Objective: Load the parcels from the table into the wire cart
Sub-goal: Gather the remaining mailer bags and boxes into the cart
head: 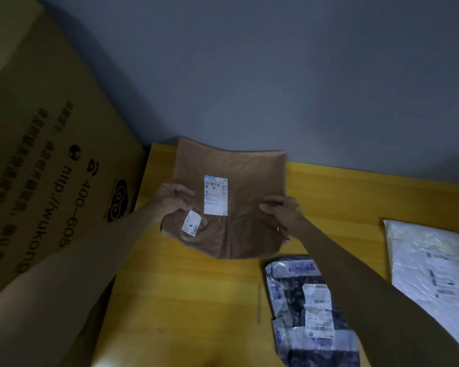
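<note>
Yellow bench (196, 300) fills the near part of the view, and on it at 5 o'clock lies a dark plastic parcel (289, 308) with white labels on top. A white parcel (432, 266) lies flat at 3 o'clock, well apart from the hands. I think these two are left for later turns. At the centre, both hands hold a brown parcel (249, 181). The left hand (170, 200) pinches its left edge, thumb on top beside the small label. The right hand (281, 215) has its fingers curled round the right edge. A grip on two opposite sides probably keeps this soft, flat bag from folding. The far edge of the parcel shows in front of the wall, so it seems to be raised from the bench, not resting on it. At 9 o'clock a big printed cardboard box (51, 154) stands beside the bench. A grey wall (276, 75) closes the view at 12 o'clock. The wire cart is not in view, so the person will likely have to turn to reach it.
</note>
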